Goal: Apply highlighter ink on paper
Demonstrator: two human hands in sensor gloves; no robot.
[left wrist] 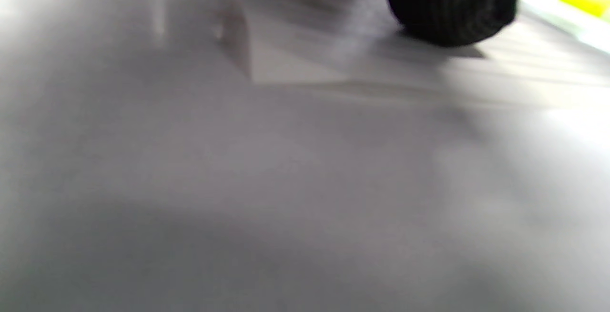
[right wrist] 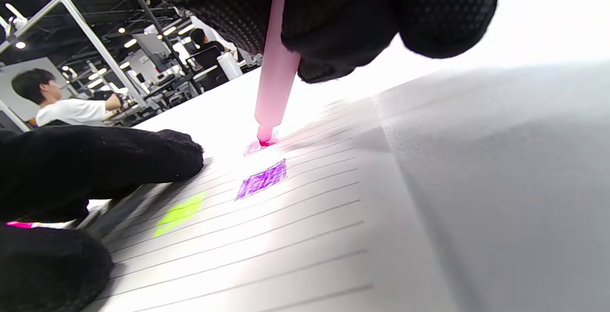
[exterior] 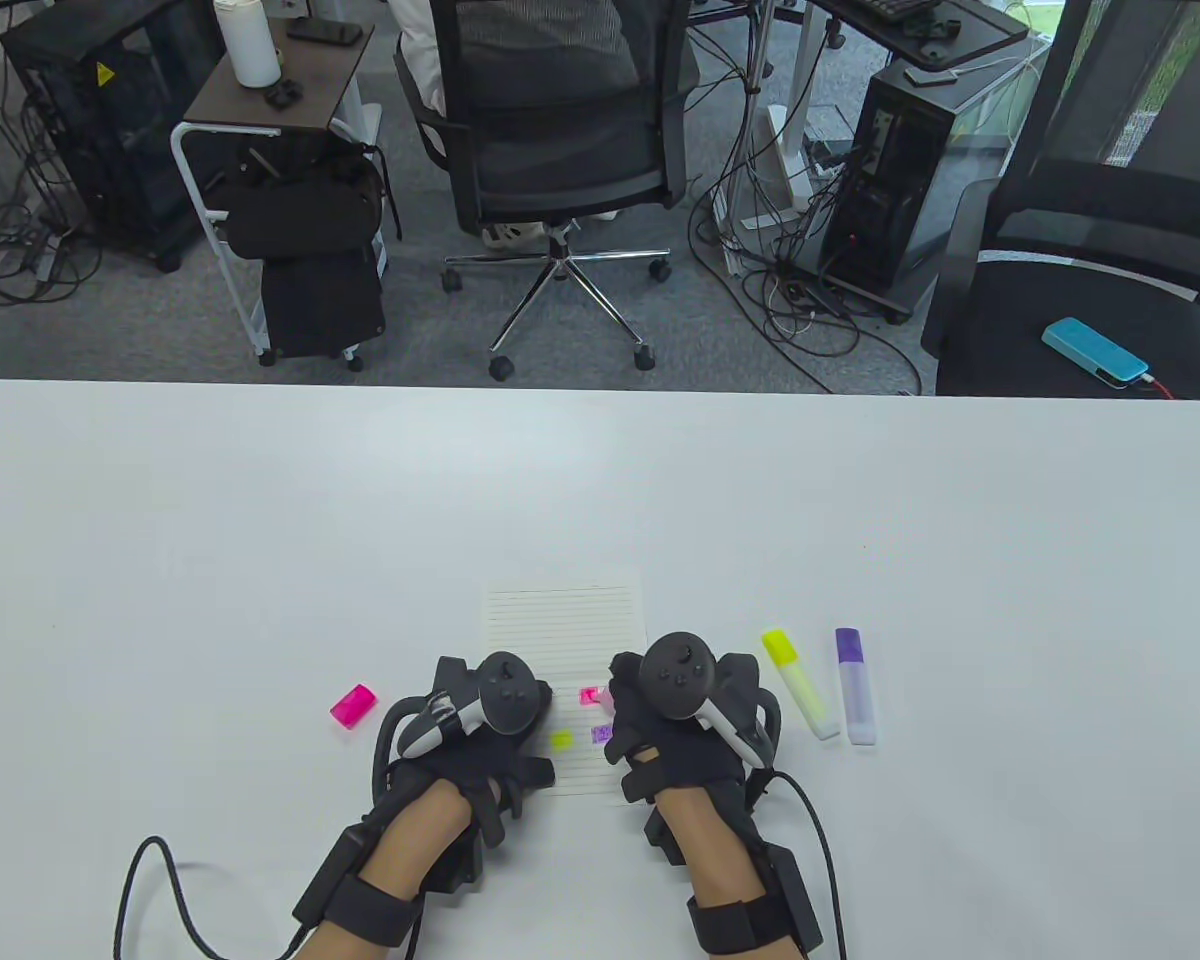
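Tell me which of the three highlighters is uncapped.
The pink highlighter, gripped by the right hand, tip on the paper. The yellow highlighter and purple highlighter lie capped.

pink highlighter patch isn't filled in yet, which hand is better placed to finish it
Right. The right hand already grips the pink highlighter, with its tip on the pink patch. The left hand holds no pen; its fingers rest on the paper, likely steadying it.

This is an office: rolling chairs point(exterior: 560, 150), computer towers point(exterior: 890, 190), tangled cables point(exterior: 790, 290) on grey carpet, and a white bench point(exterior: 260, 520).
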